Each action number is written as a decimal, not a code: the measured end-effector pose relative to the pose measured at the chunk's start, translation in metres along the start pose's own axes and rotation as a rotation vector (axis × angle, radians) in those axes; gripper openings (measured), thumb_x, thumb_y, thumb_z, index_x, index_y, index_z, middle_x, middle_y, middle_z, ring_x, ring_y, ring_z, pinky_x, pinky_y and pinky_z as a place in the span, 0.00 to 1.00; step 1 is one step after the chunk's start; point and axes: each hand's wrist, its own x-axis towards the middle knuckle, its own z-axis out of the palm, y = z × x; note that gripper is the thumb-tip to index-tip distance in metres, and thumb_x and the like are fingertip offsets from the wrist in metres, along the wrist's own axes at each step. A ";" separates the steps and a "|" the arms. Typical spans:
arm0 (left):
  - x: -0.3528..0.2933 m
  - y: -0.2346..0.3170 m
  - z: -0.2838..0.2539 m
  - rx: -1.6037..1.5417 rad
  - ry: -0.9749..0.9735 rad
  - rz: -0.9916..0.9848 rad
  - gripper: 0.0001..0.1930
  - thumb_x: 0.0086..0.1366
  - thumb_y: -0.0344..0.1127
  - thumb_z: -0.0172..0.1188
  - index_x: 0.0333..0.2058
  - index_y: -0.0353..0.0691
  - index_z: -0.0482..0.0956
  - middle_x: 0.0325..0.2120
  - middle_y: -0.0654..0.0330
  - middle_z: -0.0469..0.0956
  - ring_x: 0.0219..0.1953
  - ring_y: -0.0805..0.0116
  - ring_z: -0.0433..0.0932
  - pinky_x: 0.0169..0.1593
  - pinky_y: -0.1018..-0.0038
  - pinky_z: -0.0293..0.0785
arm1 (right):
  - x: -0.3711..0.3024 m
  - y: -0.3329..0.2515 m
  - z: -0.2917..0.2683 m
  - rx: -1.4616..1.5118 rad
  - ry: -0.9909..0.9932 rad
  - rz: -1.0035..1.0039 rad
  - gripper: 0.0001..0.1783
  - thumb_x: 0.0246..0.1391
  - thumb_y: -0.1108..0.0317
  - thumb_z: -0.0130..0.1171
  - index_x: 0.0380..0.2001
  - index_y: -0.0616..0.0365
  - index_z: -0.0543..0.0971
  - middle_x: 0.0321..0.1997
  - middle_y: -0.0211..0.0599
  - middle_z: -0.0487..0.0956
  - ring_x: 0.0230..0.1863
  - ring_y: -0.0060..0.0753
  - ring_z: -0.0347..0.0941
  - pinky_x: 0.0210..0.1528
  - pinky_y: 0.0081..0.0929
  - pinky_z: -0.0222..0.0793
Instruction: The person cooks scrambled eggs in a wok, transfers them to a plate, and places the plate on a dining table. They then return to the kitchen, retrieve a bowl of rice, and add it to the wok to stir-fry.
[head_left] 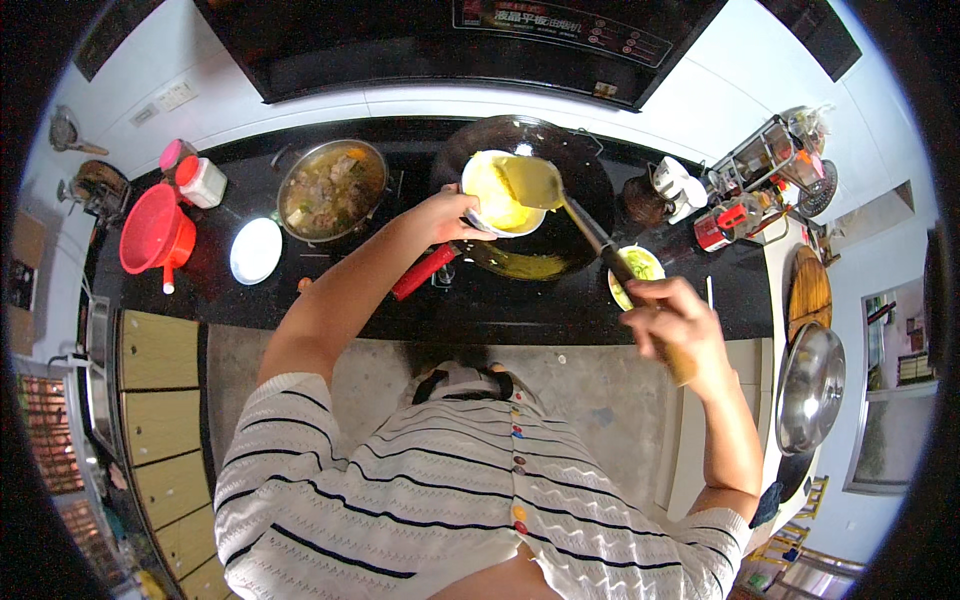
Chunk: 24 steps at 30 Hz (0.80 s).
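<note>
My left hand (457,214) grips a white bowl (518,230) by its left side and holds it above the wok. Yellow food that looks like scrambled egg (490,190) fills much of the bowl. In my right hand (677,325) is the wooden handle of a ladle (540,185); its rounded head tips over the bowl's right side. Below them sits a dark wok (585,170), its red handle (425,273) pointing toward my left forearm. Beneath the ladle's handle, to the right of the wok, stands a small bowl of sliced green food (637,265).
Left of the wok stands a pot of soup (333,190), with a white plate (256,251), a red strainer (157,230) and lidded jars (203,182) farther left. At right are a seasoning rack (765,165), white cups (680,185) and a metal lid (812,388). A range hood (450,75) hangs ahead.
</note>
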 end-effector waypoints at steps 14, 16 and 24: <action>-0.021 0.000 0.004 -0.138 -0.183 -0.063 0.20 0.56 0.19 0.51 0.50 0.27 0.65 0.52 0.42 0.66 0.56 0.46 0.68 0.59 0.53 0.71 | 0.018 0.080 0.048 0.913 0.607 0.325 0.05 0.57 0.80 0.50 0.34 0.68 0.76 0.37 0.44 0.76 0.39 0.46 0.80 0.43 0.30 0.79; -0.016 -0.007 0.004 -0.043 -0.120 0.005 0.21 0.54 0.18 0.53 0.49 0.28 0.66 0.53 0.44 0.64 0.56 0.47 0.68 0.60 0.54 0.70 | 0.020 0.079 0.038 0.895 0.577 0.399 0.06 0.57 0.79 0.50 0.35 0.69 0.76 0.36 0.45 0.77 0.37 0.45 0.80 0.42 0.29 0.80; -0.015 -0.004 0.022 0.165 0.057 0.021 0.37 0.53 0.17 0.51 0.58 0.42 0.42 0.55 0.42 0.54 0.54 0.34 0.67 0.46 0.35 0.74 | 0.040 0.074 0.012 0.807 0.477 0.402 0.06 0.57 0.75 0.55 0.35 0.69 0.77 0.34 0.44 0.79 0.34 0.39 0.80 0.40 0.29 0.81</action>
